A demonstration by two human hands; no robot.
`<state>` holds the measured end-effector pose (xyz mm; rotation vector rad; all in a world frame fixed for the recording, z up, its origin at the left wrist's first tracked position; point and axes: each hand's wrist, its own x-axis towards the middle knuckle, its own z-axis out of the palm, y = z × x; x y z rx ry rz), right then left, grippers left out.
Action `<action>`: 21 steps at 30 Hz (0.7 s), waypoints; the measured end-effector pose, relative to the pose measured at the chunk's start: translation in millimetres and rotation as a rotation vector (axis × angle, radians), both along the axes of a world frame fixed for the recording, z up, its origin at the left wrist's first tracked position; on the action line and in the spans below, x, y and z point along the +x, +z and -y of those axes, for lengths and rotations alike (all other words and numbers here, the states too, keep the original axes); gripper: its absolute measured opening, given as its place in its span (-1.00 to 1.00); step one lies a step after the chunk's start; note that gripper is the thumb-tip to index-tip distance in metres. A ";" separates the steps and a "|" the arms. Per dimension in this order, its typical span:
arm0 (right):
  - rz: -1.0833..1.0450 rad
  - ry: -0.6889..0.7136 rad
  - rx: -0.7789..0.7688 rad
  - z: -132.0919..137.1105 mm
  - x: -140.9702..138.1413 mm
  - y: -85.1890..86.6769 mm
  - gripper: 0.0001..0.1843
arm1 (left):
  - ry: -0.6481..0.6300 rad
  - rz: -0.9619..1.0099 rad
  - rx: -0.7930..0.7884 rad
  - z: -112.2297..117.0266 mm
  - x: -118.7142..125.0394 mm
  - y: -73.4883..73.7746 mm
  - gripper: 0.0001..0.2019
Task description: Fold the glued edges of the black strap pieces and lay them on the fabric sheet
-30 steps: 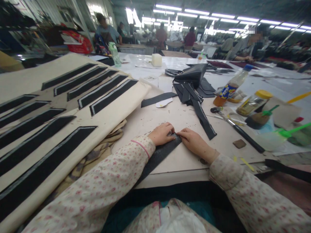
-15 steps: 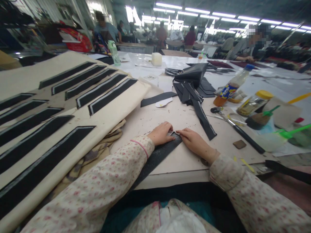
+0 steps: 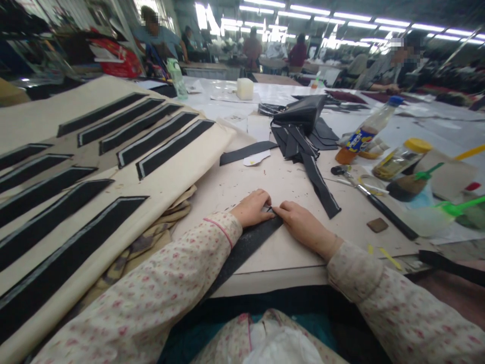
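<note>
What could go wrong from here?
1. The left hand and right hand work close together at one end of the black strip, so that end might crease or go crooked.
2. The strip runs to the table's near edge, partly under the left sleeve; arm movement could drag it.

Both hands come together out front, fingertips nearly meeting! The left hand (image 3: 252,210), back upward, has its fingers curled, thumb reaching inward. Opposite, the right hand (image 3: 303,222) points its bunched fingers in, right wrist (image 3: 332,245) bare. Sleeved left forearm (image 3: 166,273) and right forearm (image 3: 397,298) angle inward from either side.
</note>
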<state>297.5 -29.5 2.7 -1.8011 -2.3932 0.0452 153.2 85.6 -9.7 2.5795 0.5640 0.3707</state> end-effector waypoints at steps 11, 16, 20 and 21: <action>-0.428 -0.117 -0.014 -3.5 29.3 -4.1 -0.69 | -0.007 -0.011 0.022 -0.8 0.4 -1.7 -0.75; -0.335 -0.053 -0.048 0.2 21.7 1.0 -0.64 | -0.004 -0.017 0.026 -0.8 0.2 -1.1 -0.75; -0.100 0.006 -0.039 3.9 13.3 5.3 -0.64 | -0.004 -0.018 0.026 0.6 0.2 -0.8 -0.76; -0.064 0.020 -0.036 6.0 13.9 5.0 -0.64 | -0.006 -0.017 0.028 0.8 0.0 -0.9 -0.76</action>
